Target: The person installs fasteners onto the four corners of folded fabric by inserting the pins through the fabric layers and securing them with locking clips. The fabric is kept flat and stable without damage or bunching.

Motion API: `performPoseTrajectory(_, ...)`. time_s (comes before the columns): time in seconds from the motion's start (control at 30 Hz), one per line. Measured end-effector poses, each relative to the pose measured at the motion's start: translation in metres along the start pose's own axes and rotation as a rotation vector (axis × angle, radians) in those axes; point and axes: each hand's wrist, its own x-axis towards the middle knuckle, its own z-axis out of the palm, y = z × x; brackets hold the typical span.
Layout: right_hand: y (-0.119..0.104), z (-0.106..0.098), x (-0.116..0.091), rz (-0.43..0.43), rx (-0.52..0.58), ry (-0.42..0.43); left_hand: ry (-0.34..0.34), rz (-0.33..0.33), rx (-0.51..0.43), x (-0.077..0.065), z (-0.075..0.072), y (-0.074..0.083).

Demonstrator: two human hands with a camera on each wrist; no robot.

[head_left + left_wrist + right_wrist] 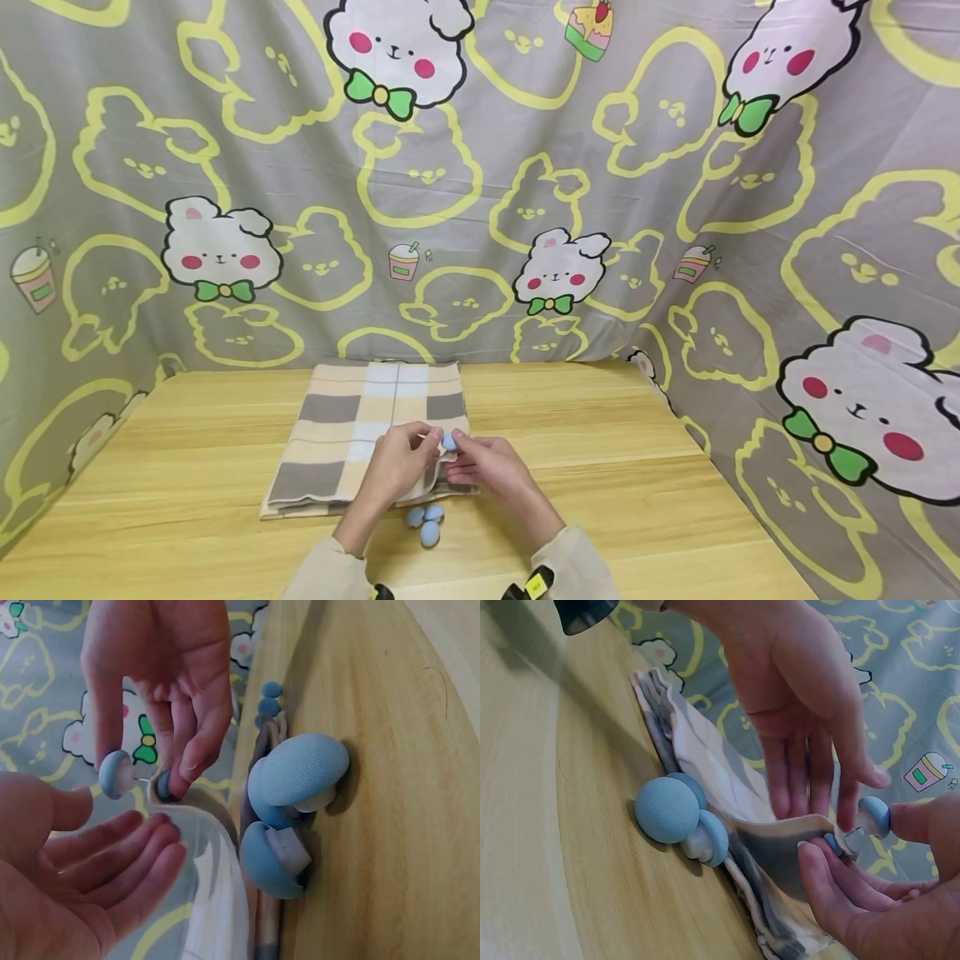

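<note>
My right hand (491,467) pinches a blue mushroom-shaped quilt clip (874,816) at the corner of a folded plaid blanket (322,479). The clip's rounded cap (116,774) and its small blue base (164,784) sit apart, a thin metal pin showing between them at the fabric edge. Beside it my left hand (90,870) has its fingers extended, holding nothing, with fingertips close to the raised blanket edge. In the right wrist view that left hand (802,712) reaches in from above. Three more blue mushroom clips (430,533) lie together by the blanket's near edge.
Wood-grain table (637,500) extends on both sides of the blanket. Smaller blue round pieces (268,706) show past the blanket's edge in the left wrist view. A grey curtain (465,183) with cartoon animals hangs behind the table and along its sides.
</note>
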Motion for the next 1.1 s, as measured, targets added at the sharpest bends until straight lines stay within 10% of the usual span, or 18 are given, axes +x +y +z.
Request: performPoseTrajectory(1.1, 0.003, 0.0029, 0.0012, -0.032, 0.063, -0.025, -0.045, -0.017, -0.02, 0.0002, 0.0041, -0.0023)
